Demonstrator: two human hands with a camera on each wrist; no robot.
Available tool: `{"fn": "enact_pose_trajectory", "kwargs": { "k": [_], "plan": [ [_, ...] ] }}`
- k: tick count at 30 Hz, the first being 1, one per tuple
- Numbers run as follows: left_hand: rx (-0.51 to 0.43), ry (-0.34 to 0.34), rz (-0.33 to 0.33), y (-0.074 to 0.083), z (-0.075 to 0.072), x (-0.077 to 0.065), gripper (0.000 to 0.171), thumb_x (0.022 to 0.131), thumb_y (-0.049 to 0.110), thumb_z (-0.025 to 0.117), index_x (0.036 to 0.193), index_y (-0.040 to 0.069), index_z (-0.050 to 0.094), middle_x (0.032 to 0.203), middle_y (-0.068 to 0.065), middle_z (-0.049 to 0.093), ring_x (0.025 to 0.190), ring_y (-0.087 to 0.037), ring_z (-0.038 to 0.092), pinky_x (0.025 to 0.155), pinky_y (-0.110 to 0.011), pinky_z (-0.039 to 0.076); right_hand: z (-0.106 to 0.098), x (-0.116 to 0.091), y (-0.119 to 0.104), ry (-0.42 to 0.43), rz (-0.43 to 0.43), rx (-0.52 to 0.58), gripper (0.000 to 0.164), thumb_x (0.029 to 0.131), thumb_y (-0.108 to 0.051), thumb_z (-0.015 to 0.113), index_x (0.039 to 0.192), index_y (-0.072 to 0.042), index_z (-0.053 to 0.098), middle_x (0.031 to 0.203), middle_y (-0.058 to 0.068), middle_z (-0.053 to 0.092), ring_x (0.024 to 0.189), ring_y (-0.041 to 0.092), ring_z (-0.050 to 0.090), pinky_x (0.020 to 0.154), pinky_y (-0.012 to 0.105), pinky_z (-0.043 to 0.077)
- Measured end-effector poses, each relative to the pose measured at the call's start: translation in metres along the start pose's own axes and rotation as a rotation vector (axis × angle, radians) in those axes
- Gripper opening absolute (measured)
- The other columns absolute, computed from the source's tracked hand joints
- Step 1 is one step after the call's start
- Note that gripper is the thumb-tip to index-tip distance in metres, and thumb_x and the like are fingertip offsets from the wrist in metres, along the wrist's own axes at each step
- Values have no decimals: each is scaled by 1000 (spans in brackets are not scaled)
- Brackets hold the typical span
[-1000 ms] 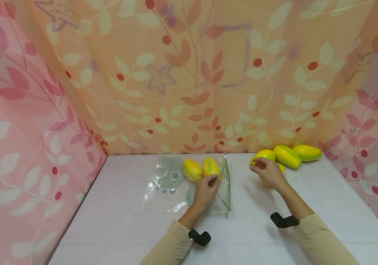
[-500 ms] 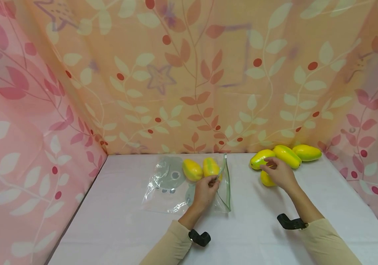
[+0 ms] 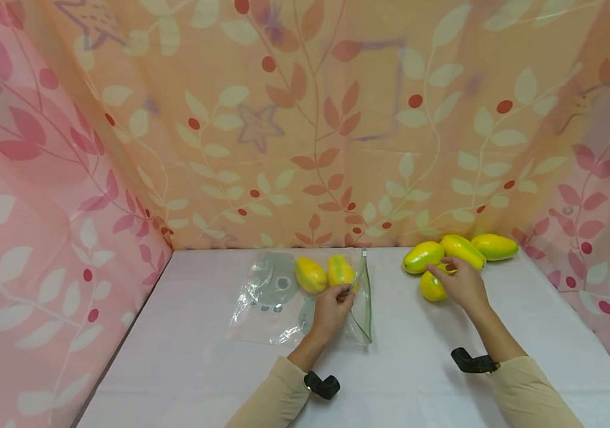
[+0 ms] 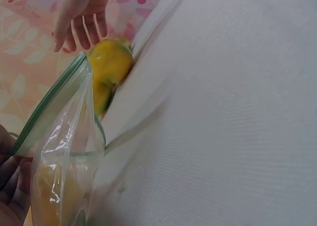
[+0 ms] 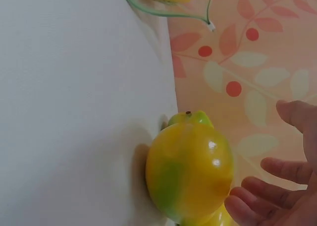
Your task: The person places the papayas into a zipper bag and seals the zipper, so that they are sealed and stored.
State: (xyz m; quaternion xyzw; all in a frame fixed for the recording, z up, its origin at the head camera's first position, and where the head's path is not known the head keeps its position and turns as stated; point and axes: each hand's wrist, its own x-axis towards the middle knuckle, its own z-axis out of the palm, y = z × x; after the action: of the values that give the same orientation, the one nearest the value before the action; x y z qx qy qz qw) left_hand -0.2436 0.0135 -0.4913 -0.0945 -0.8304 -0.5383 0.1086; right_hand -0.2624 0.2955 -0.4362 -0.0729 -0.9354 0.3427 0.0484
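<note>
My left hand (image 3: 330, 312) pinches the upper edge of a clear zip bag (image 3: 278, 326) with a green seal. The bag's mouth gapes toward the right. Inside it lie two yellow-green papayas, one on the left (image 3: 310, 275) and one close to the mouth (image 3: 340, 268). To the right, my right hand (image 3: 465, 286) hovers by the nearest loose papaya (image 3: 433, 288), partly covering it in the head view. The right wrist view has that hand's fingers (image 5: 270, 191) loosely spread beside a papaya (image 5: 188, 171), with nothing held.
Three more papayas lie behind the right hand: one at left (image 3: 422, 258), one in the middle (image 3: 462, 251), one at far right (image 3: 496, 246). A white cloth covers the table (image 3: 187, 380). Patterned curtains (image 3: 305, 178) stand at the back and sides.
My right hand has shifted right, from in front of the back-left papaya to the nearest loose one. My left hand and the bag stay put.
</note>
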Motion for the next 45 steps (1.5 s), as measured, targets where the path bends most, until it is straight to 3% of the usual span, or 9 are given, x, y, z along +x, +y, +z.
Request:
{"fn": "enact_pose_trajectory", "kwargs": {
  "k": [5, 10, 22, 31, 38, 45],
  "plan": [
    [-4, -8, -9, 0, 0, 0, 23, 89, 8, 68, 109, -2, 71, 95, -11, 74, 75, -7, 62, 68, -13, 51, 3, 0, 5, 56, 24, -53, 86, 91, -64, 51, 134, 10, 47, 133, 35, 46, 115, 48, 47, 98, 61, 42],
    [-10, -13, -2, -1, 0, 0, 23, 89, 8, 67, 109, -3, 70, 94, -12, 74, 75, -7, 63, 68, -13, 51, 6, 1, 10, 45, 96, -53, 93, 89, -65, 52, 139, 12, 39, 136, 37, 39, 118, 50, 42, 102, 64, 37],
    [5, -5, 13, 0, 0, -2, 22, 89, 7, 68, 108, -3, 71, 95, -12, 74, 75, -8, 63, 68, -14, 52, 21, 4, 26, 38, 192, -80, 100, 86, -71, 50, 136, 14, 36, 128, 38, 46, 110, 51, 51, 94, 61, 43],
    [-15, -3, -13, 0, 1, 0, 23, 89, 8, 68, 109, -2, 71, 94, -11, 73, 75, -7, 61, 68, -14, 53, 18, 7, 22, -30, 257, 42, 97, 89, -63, 54, 139, 16, 29, 131, 36, 43, 112, 47, 46, 99, 59, 42],
    [-12, -8, -20, -2, 1, -1, 23, 89, 9, 68, 110, -2, 70, 94, -10, 73, 75, -6, 60, 68, -16, 53, 17, 6, 25, -65, 328, 138, 93, 88, -65, 54, 135, 13, 37, 127, 30, 48, 108, 40, 48, 96, 52, 44],
    [-13, -13, -25, -1, 1, -1, 23, 90, 8, 67, 110, -2, 70, 94, -10, 72, 74, -6, 59, 68, -15, 53, 14, 6, 29, -113, 372, 220, 98, 87, -60, 58, 146, 11, 25, 145, 34, 34, 125, 44, 39, 110, 57, 35]
  ]
}}
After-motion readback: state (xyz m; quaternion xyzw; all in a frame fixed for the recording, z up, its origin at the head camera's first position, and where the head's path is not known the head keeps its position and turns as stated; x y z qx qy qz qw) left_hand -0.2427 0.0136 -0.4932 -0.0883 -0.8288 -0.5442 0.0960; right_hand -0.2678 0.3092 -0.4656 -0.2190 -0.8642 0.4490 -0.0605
